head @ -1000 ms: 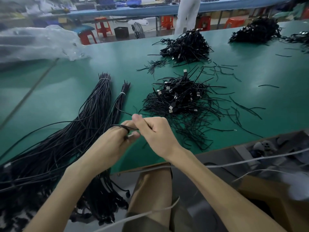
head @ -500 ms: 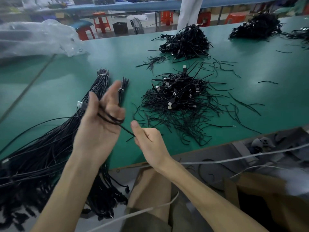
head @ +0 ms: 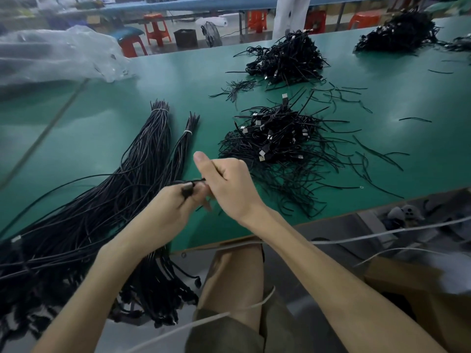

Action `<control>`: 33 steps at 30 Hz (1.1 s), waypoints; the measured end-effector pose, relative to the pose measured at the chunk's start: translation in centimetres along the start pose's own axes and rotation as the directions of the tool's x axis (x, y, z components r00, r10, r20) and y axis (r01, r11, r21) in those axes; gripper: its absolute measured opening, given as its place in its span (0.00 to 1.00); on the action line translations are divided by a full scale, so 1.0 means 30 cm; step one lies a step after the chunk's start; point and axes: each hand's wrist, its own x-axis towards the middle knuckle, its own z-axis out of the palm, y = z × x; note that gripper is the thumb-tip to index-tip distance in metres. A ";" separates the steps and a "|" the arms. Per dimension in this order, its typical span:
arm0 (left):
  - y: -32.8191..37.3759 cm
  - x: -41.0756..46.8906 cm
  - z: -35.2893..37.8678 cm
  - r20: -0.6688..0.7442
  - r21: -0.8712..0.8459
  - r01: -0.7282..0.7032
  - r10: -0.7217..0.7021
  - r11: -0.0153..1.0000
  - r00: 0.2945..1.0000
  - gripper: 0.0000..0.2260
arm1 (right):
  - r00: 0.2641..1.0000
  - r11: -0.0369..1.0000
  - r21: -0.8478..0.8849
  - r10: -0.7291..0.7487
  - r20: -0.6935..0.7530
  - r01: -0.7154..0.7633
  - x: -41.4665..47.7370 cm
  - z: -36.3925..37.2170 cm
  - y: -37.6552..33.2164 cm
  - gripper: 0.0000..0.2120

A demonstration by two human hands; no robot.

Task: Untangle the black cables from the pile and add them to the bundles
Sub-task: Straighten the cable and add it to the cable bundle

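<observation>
Left hand [head: 175,203] and right hand [head: 229,184] are both pinching one black cable [head: 196,180] between them, likely drawing it straight. Bundles [head: 153,154] are lying just left for easy adding; the tangled pile [head: 277,138] is sitting just beyond the right hand.

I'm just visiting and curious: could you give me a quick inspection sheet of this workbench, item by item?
Surface: green table, partly bare.
Job's things: tangled pile right of centre; big bundle and small bundle, each banded, at left.
Clutter: loose strands around the pile; clear plastic bag far left.
Hands: left hand and right hand both grip one black cable near the table's front edge.
Cables: white cord across the lap, below the table.
Surroundings: second pile and third pile farther back; orange stools and a standing person behind.
</observation>
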 end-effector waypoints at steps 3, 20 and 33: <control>-0.027 0.014 0.018 -0.031 -0.260 -0.076 0.070 0.963 0.997 0.25 | 1.000 0.998 0.055 -0.020 0.009 0.020 -0.014 0.017 -0.024 0.32; 0.109 0.065 0.059 -0.152 -0.937 -0.092 -0.156 0.337 0.976 0.26 | 0.977 0.946 -0.270 -0.202 -0.063 0.178 -0.055 0.035 -0.052 0.22; 0.092 0.055 -0.020 -0.072 -0.995 -0.080 -0.123 -0.062 0.990 0.16 | 0.982 0.957 -0.282 0.118 0.145 -0.074 -0.083 -0.025 -0.030 0.27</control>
